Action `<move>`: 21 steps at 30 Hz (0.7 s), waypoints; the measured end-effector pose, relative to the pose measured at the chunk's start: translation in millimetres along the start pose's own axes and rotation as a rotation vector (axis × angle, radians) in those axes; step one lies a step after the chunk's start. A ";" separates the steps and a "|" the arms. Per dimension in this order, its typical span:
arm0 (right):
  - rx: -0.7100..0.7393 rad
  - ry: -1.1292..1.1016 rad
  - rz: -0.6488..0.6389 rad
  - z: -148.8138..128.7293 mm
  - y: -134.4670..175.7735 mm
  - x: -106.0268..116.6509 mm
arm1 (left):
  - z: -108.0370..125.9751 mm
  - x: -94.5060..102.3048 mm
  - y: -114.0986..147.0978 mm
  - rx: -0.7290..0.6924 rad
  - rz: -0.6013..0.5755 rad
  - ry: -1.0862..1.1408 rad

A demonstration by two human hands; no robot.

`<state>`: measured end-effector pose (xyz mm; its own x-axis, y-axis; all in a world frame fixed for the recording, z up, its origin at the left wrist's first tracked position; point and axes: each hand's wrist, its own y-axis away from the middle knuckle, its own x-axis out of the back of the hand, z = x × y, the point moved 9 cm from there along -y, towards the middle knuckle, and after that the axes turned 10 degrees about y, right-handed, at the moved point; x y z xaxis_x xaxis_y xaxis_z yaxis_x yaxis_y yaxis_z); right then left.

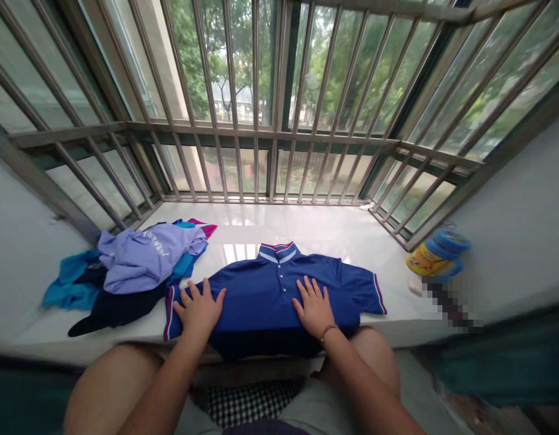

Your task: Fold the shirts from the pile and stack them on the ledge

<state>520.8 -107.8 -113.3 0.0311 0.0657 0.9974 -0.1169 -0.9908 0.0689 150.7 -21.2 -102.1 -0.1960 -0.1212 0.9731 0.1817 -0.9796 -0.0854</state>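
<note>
A navy blue polo shirt [252, 296] lies front side up on the white window sill [315, 226], its collar toward the window and its sleeves spread to both sides. Its lower part hangs over the sill's front edge. My left hand [199, 308] rests with fingers spread on the shirt near the left sleeve. On the right half of the chest, beside the button placket, my right hand [313, 307] lies flat with its fingers apart. Both palms face down on the cloth, and neither hand grips anything.
A heap of clothes lies to the left, with a lavender shirt [147, 254] on top and a teal garment [71, 281] below. At the right wall stands a yellow and blue container [437, 254]. Metal bars [274, 163] enclose the sill along the window.
</note>
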 end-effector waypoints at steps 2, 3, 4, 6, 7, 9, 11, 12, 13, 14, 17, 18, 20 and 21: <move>-0.015 -0.001 -0.005 -5.8 2.2 0.3 | 33.3 2.1 -1.5 -0.106 0.022 0.024; -0.023 -0.002 -0.009 -8.9 2.7 0.6 | 59.9 0.4 -1.5 -0.211 0.004 0.064; -0.031 -0.003 -0.014 -11.9 2.8 1.1 | 91.4 -3.0 -0.1 -0.341 -0.038 0.119; -0.039 -0.007 -0.018 -16.3 1.7 2.3 | 156.9 -13.2 6.0 -0.605 -0.172 0.238; -0.034 -0.016 -0.016 -17.0 0.6 3.1 | 185.2 -19.3 8.4 -0.700 -0.246 0.277; -0.030 -0.057 0.006 -9.9 -1.8 6.3 | 223.8 -34.3 4.3 -0.757 -0.366 0.296; -0.100 -0.106 0.102 18.0 -2.0 15.8 | 240.8 -48.1 -9.4 -0.709 -0.401 0.275; -0.191 -0.119 0.180 42.2 0.6 23.2 | 243.5 -53.3 -17.6 -0.678 -0.389 0.267; -0.306 -0.119 0.261 70.9 6.0 30.7 | 244.1 -57.2 -25.3 -0.656 -0.366 0.264; -0.427 -0.110 0.330 101.0 13.6 37.2 | 243.7 -60.4 -31.8 -0.644 -0.342 0.266; -0.678 -0.079 0.376 178.0 34.0 43.3 | 239.4 -68.1 -45.7 -0.619 -0.303 0.280; -0.708 -0.078 0.352 195.8 36.4 41.8 | 238.6 -69.5 -48.9 -0.612 -0.295 0.282; -0.747 -0.078 0.317 221.0 37.4 39.8 | 238.4 -70.2 -54.0 -0.598 -0.278 0.284; -0.752 -0.080 0.298 228.5 35.5 39.2 | 238.9 -69.9 -55.9 -0.592 -0.271 0.285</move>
<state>744.7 -167.5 -77.1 -0.0393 -0.2254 0.9735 -0.7661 -0.6187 -0.1742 384.5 80.3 -114.2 -0.4192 0.1813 0.8896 -0.4478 -0.8937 -0.0288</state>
